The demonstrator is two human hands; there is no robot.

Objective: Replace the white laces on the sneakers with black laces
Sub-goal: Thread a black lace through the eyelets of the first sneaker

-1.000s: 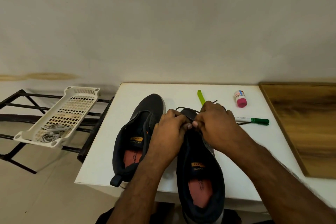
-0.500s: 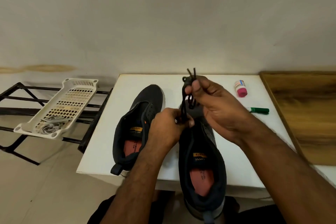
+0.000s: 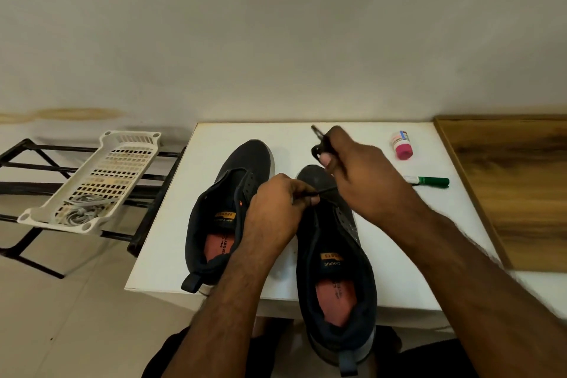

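Two dark sneakers with pink insoles lie on a white table (image 3: 399, 242), toes away from me. The left sneaker (image 3: 227, 209) shows bare eyelets. The right sneaker (image 3: 334, 255) overhangs the near edge. A black lace (image 3: 325, 190) runs taut from my left hand (image 3: 276, 209), which pinches it over the right sneaker's eyelets, up to my right hand (image 3: 359, 175), which grips a bunch of lace with its tips (image 3: 316, 132) sticking out above the toe. White laces (image 3: 81, 212) lie coiled in a white plastic tray (image 3: 122, 144) off to the left.
The tray rests on a black metal rack (image 3: 33, 163) left of the table. A small bottle with a pink cap (image 3: 402, 146) and a green marker (image 3: 432, 182) lie at the table's far right. A wooden board (image 3: 521, 187) adjoins the table on the right.
My right hand, which lifted the bunched lace away from my left hand, has swung right and lower over the toe, drawing the strand taut. My left hand stays pinching at the eyelets.
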